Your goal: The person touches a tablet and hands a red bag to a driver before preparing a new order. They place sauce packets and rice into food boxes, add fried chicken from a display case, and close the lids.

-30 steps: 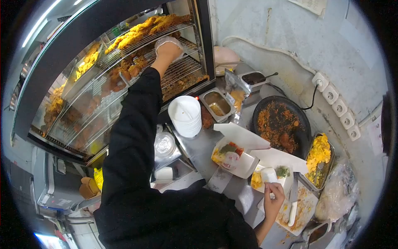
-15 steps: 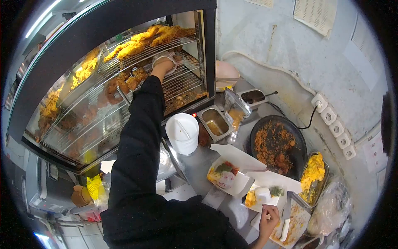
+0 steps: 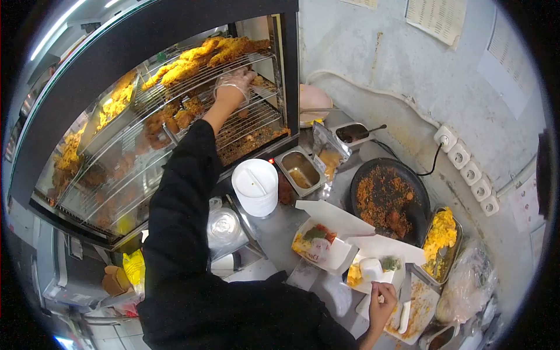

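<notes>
Left hand: in a clear glove, inside the display cabinet [image 3: 290, 64], the grip [image 3: 232, 84] just below the front edge of the upper rack; its fingertips are partly hidden, so I cannot tell whether they pinch anything.
Fried pieces: on the upper rack [image 3: 239, 49], close above that hand.
Cabinet room: bare wire lies below the wrist; the side frame stands near, right of the fingers.
Right hand: bare [image 3: 380, 304], thumb and fingertips drawn together at the near wall of the right box [image 3: 396, 251]; whether they pinch the cardboard I cannot tell.
Right box: lid up, white lump [image 3: 371, 269] inside; the left box [image 3: 340, 261] stands close beside it.
Pan: black rim [image 3: 421, 195] close behind both lids, little gap.
Knife: handle [image 3: 405, 316] just right of the right hand, on the board [image 3: 363, 305].
Bench: bare strip [image 3: 280, 233] between white tubs [image 3: 255, 186] and left box.
</notes>
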Action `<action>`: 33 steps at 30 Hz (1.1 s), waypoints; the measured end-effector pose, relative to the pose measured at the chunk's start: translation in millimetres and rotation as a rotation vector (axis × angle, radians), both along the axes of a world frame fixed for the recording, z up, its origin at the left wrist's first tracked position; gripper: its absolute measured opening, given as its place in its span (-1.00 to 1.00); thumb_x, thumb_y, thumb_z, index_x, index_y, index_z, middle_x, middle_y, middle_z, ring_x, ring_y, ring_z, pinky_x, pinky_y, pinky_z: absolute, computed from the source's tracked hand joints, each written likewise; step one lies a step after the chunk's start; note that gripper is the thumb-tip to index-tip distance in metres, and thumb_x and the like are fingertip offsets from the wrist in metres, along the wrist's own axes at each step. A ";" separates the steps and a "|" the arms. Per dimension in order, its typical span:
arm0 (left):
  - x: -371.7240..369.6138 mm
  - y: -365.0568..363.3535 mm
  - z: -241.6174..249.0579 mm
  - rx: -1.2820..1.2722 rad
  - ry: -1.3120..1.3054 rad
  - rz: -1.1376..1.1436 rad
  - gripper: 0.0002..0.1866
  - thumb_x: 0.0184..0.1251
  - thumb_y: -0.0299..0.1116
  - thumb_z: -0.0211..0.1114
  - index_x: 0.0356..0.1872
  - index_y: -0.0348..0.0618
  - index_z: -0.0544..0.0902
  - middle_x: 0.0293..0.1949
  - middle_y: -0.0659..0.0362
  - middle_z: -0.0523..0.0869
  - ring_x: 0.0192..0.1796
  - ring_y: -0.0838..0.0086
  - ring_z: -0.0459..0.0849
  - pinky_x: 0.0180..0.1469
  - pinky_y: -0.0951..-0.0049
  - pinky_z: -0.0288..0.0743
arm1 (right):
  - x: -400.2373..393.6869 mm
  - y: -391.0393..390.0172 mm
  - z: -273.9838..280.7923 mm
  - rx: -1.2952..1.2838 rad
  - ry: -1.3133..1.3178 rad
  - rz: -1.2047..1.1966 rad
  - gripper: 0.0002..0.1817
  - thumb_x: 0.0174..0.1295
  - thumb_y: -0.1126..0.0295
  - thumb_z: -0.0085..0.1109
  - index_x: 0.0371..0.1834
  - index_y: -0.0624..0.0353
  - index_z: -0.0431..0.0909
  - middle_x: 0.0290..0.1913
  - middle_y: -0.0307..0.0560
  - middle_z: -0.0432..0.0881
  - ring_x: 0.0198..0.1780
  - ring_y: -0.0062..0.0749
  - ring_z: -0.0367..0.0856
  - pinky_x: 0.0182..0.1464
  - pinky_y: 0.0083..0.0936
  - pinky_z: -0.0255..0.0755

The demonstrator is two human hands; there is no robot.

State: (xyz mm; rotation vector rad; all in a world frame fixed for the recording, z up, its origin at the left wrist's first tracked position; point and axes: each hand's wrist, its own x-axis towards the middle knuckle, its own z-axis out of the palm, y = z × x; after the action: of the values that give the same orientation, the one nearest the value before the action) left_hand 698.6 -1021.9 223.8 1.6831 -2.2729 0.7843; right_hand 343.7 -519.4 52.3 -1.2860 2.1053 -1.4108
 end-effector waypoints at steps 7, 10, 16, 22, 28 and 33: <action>-31.5 82.4 9.6 -0.008 0.343 -0.446 -0.56 0.22 -0.15 0.27 0.13 0.16 0.44 0.12 0.22 0.52 -0.02 0.20 0.59 -0.07 0.21 0.56 | 5.8 7.7 5.7 -0.023 -0.021 -0.006 -0.90 0.11 0.60 0.21 -0.31 0.36 0.66 -0.43 -0.14 0.51 -0.47 -0.59 0.40 -0.38 -0.66 0.31; -57.2 127.9 25.2 0.618 1.369 -0.530 -0.48 0.34 0.07 0.12 0.20 0.04 0.37 0.18 0.13 0.50 0.03 0.31 0.60 -0.26 0.43 0.63 | 5.5 14.5 4.0 -0.061 -0.026 -0.035 -0.90 0.12 0.59 0.21 -0.31 0.36 0.66 -0.43 -0.15 0.50 -0.47 -0.59 0.41 -0.37 -0.66 0.31; -81.6 225.1 4.7 1.529 1.820 -0.664 -0.35 0.29 0.27 0.00 0.19 -0.02 0.37 0.08 0.03 0.55 -0.07 0.25 0.64 -0.19 0.29 0.60 | 1.3 34.9 -0.3 -0.135 0.028 -0.087 -0.90 0.07 0.58 0.25 -0.34 0.33 0.66 -0.47 -0.12 0.53 -0.44 -0.50 0.46 -0.34 -0.60 0.35; -138.5 306.4 -102.6 2.158 1.750 -0.359 -0.44 0.29 0.03 0.14 0.17 -0.12 0.38 0.04 0.13 0.54 -0.11 0.26 0.65 -0.05 0.25 0.57 | -2.7 63.5 -4.7 -0.140 -0.007 -0.177 -0.87 0.09 0.60 0.23 -0.28 0.30 0.67 -0.41 -0.14 0.56 -0.43 -0.55 0.45 -0.34 -0.65 0.35; -178.9 258.4 -196.4 1.614 0.519 -0.678 -0.62 0.27 -0.08 0.16 -0.23 -0.24 0.67 -0.19 0.04 0.70 -0.24 0.34 0.66 -0.16 0.35 0.52 | -2.2 74.3 -8.4 -0.141 -0.061 -0.180 -0.87 0.08 0.61 0.23 -0.28 0.30 0.67 -0.41 -0.17 0.56 -0.43 -0.59 0.43 -0.36 -0.67 0.33; -221.8 264.2 -241.1 1.140 -0.157 -0.830 -0.56 0.23 -0.06 0.09 -0.40 -0.30 0.67 -0.35 -0.12 0.68 -0.25 0.18 0.66 -0.22 0.24 0.47 | 1.7 66.7 -6.3 -0.155 -0.071 -0.166 -0.86 0.08 0.60 0.25 -0.28 0.29 0.67 -0.40 -0.16 0.56 -0.43 -0.59 0.43 -0.36 -0.67 0.33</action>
State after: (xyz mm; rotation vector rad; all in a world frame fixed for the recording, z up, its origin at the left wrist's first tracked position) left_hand 476.8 -757.7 -17.3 0.6182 -3.3635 -0.7077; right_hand 345.4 -452.6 46.0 -1.1173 2.1330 -1.6921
